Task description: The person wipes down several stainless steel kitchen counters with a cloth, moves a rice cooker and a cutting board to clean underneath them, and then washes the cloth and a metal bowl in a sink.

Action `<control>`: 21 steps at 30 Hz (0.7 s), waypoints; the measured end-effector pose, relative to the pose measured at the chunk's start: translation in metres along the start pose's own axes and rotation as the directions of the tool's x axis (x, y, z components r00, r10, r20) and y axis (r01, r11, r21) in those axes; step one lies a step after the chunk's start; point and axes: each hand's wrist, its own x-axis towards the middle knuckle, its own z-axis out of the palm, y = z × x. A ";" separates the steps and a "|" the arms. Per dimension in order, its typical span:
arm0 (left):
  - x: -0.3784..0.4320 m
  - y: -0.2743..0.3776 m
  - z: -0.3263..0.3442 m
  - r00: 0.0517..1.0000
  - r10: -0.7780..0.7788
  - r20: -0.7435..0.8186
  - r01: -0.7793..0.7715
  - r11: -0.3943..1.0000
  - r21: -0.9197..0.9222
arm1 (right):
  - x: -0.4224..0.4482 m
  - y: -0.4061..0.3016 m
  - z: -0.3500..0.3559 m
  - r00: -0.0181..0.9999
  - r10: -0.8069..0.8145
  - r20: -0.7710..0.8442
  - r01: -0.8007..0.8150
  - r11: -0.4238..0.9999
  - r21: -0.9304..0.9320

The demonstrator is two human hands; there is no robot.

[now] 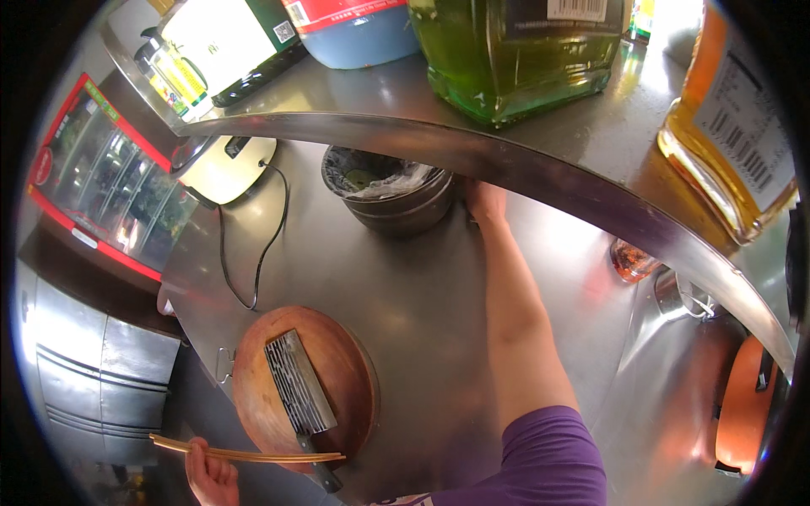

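Observation:
My left hand (pixel 212 477) grips a pair of wooden chopsticks (pixel 266 454), held level above the near edge of a round wooden chopping block (pixel 256 386). On that block lies a cleaver (pixel 300 382) with a streaked blade, its dark handle pointing toward me and crossed by the chopsticks in view. My right arm stretches far across the steel counter. At its end my right hand (pixel 487 201) is beside a dark round bin (pixel 402 212) with a clear plastic liner; the shelf edge partly hides the fingers, so whether they hold anything is unclear.
Overhead, a steel shelf (pixel 405 129) carries a green bottle (pixel 512 69), a blue-filled jug (pixel 361 47) and a yellow oil bottle (pixel 715 158). A cream appliance (pixel 234 171) trails a black cord (pixel 276 234). Right are a jar (pixel 633 259) and an orange appliance (pixel 743 411). A glass-fronted fridge (pixel 111 171) stands left.

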 end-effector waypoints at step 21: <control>-0.007 -0.004 0.012 0.968 -0.131 0.213 0.178 0.959 -0.219 | -0.197 -0.022 -0.288 0.782 -0.297 0.548 0.076 0.918 0.389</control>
